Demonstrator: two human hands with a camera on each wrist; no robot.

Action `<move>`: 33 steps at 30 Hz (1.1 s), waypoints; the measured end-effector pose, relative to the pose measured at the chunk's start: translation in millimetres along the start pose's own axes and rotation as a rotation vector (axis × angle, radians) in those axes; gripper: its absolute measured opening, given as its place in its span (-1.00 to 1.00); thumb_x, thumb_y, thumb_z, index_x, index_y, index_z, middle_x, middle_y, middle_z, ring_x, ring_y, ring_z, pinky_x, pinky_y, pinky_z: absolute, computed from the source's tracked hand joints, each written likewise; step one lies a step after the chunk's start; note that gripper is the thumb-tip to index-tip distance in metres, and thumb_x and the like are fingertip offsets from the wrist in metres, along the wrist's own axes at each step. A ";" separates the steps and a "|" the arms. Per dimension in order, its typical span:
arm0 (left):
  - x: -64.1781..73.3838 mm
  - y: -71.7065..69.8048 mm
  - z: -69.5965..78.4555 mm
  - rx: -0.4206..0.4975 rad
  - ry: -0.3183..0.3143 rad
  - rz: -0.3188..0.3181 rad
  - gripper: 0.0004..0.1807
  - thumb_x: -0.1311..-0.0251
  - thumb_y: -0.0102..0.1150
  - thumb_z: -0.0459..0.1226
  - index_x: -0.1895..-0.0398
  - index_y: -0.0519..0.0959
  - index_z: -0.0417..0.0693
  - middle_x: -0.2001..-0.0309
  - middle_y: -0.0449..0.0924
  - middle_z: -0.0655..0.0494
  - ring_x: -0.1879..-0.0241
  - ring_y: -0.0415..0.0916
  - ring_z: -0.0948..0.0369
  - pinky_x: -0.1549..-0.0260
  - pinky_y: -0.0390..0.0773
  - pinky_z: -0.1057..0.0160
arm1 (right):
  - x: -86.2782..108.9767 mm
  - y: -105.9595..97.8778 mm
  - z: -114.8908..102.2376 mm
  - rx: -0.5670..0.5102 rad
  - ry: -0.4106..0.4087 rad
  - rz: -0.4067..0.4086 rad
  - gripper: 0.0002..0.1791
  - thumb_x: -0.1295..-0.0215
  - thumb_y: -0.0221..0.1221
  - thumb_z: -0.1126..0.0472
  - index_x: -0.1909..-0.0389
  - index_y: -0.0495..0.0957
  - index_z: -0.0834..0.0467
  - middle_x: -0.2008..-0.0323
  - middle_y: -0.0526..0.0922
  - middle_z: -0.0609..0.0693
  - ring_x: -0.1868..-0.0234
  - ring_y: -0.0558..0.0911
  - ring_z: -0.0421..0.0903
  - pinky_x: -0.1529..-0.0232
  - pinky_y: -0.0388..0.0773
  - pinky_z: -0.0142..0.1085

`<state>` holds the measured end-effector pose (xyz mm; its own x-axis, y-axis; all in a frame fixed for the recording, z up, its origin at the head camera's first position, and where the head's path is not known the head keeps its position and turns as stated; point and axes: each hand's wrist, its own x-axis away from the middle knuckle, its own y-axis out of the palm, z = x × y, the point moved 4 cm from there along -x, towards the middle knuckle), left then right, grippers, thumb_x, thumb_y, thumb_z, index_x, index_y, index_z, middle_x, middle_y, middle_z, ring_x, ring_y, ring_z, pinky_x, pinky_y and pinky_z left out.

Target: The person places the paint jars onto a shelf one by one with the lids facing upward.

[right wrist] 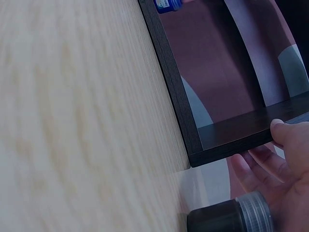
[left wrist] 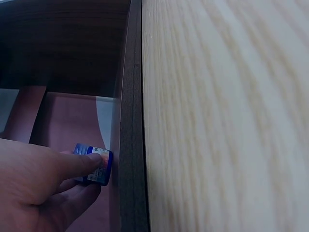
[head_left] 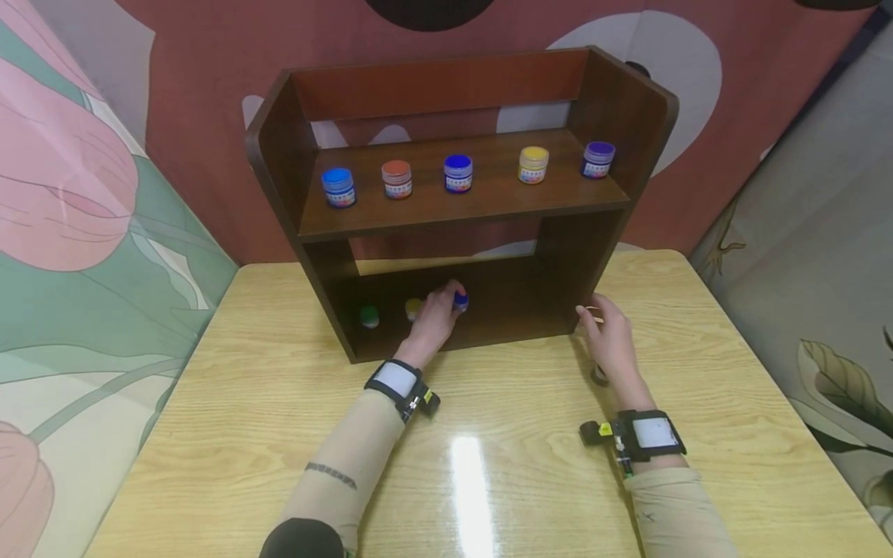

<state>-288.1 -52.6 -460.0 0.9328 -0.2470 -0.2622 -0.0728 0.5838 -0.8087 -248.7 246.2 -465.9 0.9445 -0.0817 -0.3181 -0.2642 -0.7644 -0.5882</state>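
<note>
My left hand [head_left: 431,319] pinches a small blue paint jar [left wrist: 99,166] between thumb and fingers, low in the bottom compartment of a dark brown wooden shelf [head_left: 463,221]. In the left wrist view the jar is close to the bottom board; I cannot tell whether it touches. A yellow-lidded jar [head_left: 413,309] stands partly behind that hand, with a green jar [head_left: 370,316] further left. My right hand [head_left: 611,338] holds the shelf's right side panel [right wrist: 241,146], thumb at its front edge and fingers on its outer side. Beside this hand stands a dark jar [right wrist: 217,217] with a greyish lid.
Along the upper shelf stand a light blue jar [head_left: 339,188], a red jar [head_left: 397,180], a blue jar [head_left: 458,173], a yellow jar [head_left: 533,165] and a purple jar [head_left: 598,160]. The shelf stands on a wooden table [head_left: 530,480] before a patterned cloth [head_left: 195,139].
</note>
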 end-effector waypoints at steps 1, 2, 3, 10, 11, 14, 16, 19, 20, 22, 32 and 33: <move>-0.2 0.2 0.0 0.001 0.000 -0.001 -0.71 -0.32 0.21 -0.37 -0.07 0.47 -0.09 -0.05 0.67 -0.13 -0.04 0.66 -0.03 0.02 0.71 0.05 | 0.1 0.0 -0.1 0.000 0.001 -0.001 -0.62 -0.54 0.02 0.17 -0.22 0.47 0.29 -0.14 0.59 0.31 -0.05 0.68 0.25 0.02 0.68 0.04; -0.6 0.5 -0.1 -0.002 -0.002 0.000 -0.71 -0.32 0.21 -0.36 -0.07 0.47 -0.09 -0.05 0.67 -0.13 -0.04 0.66 -0.03 0.03 0.71 0.05 | 0.1 0.0 -0.2 0.000 0.002 0.000 -0.62 -0.54 0.02 0.17 -0.22 0.47 0.29 -0.14 0.59 0.31 -0.06 0.67 0.25 0.02 0.69 0.05; -1.0 0.6 -0.2 -0.006 -0.006 0.000 -0.71 -0.33 0.22 -0.36 -0.07 0.47 -0.08 -0.05 0.67 -0.13 -0.04 0.66 -0.03 0.04 0.71 0.05 | 0.1 0.0 -0.3 0.001 0.002 0.000 -0.63 -0.54 0.02 0.17 -0.22 0.47 0.29 -0.13 0.59 0.31 -0.06 0.67 0.25 0.02 0.69 0.05; -3.2 1.7 0.0 -0.026 -0.028 -0.006 -0.70 -0.33 0.23 -0.31 -0.09 0.46 -0.06 -0.06 0.67 -0.13 -0.04 0.67 -0.03 0.08 0.72 0.05 | -0.3 0.0 -0.7 0.004 0.004 0.006 -0.63 -0.54 0.02 0.17 -0.21 0.47 0.30 -0.14 0.59 0.33 -0.07 0.66 0.26 0.02 0.69 0.09; -3.3 1.7 0.1 -0.027 -0.028 -0.006 -0.70 -0.33 0.22 -0.31 -0.09 0.46 -0.06 -0.06 0.67 -0.13 -0.04 0.67 -0.03 0.08 0.72 0.05 | -0.3 -0.1 -0.8 0.004 0.005 0.005 -0.63 -0.54 0.02 0.17 -0.21 0.47 0.30 -0.14 0.59 0.33 -0.07 0.66 0.26 0.02 0.69 0.09; -3.6 1.3 0.7 -0.024 -0.027 -0.008 -0.69 -0.33 0.22 -0.31 -0.10 0.45 -0.06 -0.06 0.67 -0.13 -0.04 0.67 -0.04 0.06 0.72 0.04 | -0.5 0.0 -0.8 0.000 0.008 0.003 -0.62 -0.54 0.02 0.17 -0.22 0.46 0.30 -0.15 0.59 0.32 -0.07 0.66 0.26 0.02 0.69 0.09; -3.6 1.2 0.9 -0.025 -0.029 -0.011 -0.69 -0.34 0.22 -0.30 -0.10 0.45 -0.06 -0.06 0.66 -0.13 -0.05 0.66 -0.04 0.06 0.72 0.05 | -0.6 0.0 -0.6 -0.001 0.009 0.004 -0.62 -0.54 0.02 0.17 -0.22 0.46 0.29 -0.15 0.59 0.32 -0.07 0.66 0.26 0.02 0.69 0.09; -3.6 1.3 1.1 -0.029 -0.028 -0.012 -0.68 -0.34 0.22 -0.31 -0.10 0.45 -0.07 -0.06 0.66 -0.13 -0.04 0.67 -0.04 0.05 0.72 0.05 | -0.6 -0.1 -0.6 -0.001 0.009 0.006 -0.63 -0.54 0.02 0.17 -0.21 0.47 0.29 -0.14 0.59 0.33 -0.07 0.66 0.26 0.02 0.68 0.10; -3.7 1.5 1.1 -0.033 -0.027 -0.012 -0.68 -0.33 0.22 -0.31 -0.10 0.45 -0.07 -0.06 0.66 -0.13 -0.04 0.67 -0.04 0.06 0.72 0.05 | -0.6 -0.2 -0.5 -0.001 0.008 0.007 -0.63 -0.54 0.02 0.17 -0.21 0.47 0.29 -0.14 0.59 0.33 -0.07 0.66 0.26 0.02 0.68 0.10; -3.9 1.6 1.0 -0.039 -0.026 -0.013 -0.68 -0.33 0.23 -0.31 -0.10 0.45 -0.07 -0.06 0.67 -0.14 -0.03 0.67 -0.04 0.07 0.72 0.05 | -0.6 -0.5 -0.6 -0.001 0.004 0.010 -0.63 -0.53 0.03 0.17 -0.20 0.48 0.29 -0.13 0.59 0.33 -0.07 0.66 0.26 0.02 0.68 0.10; 0.1 -4.5 7.1 -0.046 -0.004 -0.008 -0.64 -0.31 0.25 -0.32 -0.14 0.44 -0.08 -0.11 0.61 -0.16 -0.11 0.62 -0.05 -0.02 0.70 0.07 | -0.3 0.0 -0.8 -0.005 0.007 0.002 -0.63 -0.54 0.02 0.16 -0.20 0.47 0.30 -0.14 0.59 0.32 -0.08 0.66 0.26 0.00 0.68 0.09; 1.3 -6.5 8.9 -0.044 -0.002 -0.006 -0.63 -0.31 0.25 -0.32 -0.14 0.44 -0.07 -0.12 0.60 -0.16 -0.12 0.61 -0.05 -0.03 0.70 0.07 | 0.1 0.1 -0.8 -0.007 0.009 -0.002 -0.62 -0.54 0.02 0.16 -0.20 0.47 0.30 -0.15 0.58 0.32 -0.08 0.66 0.26 0.00 0.68 0.10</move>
<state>-283.3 -49.8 -450.4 0.9339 -0.2490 -0.2568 -0.0830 0.5476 -0.8326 -248.5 245.6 -465.4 0.9468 -0.0862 -0.3101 -0.2612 -0.7688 -0.5837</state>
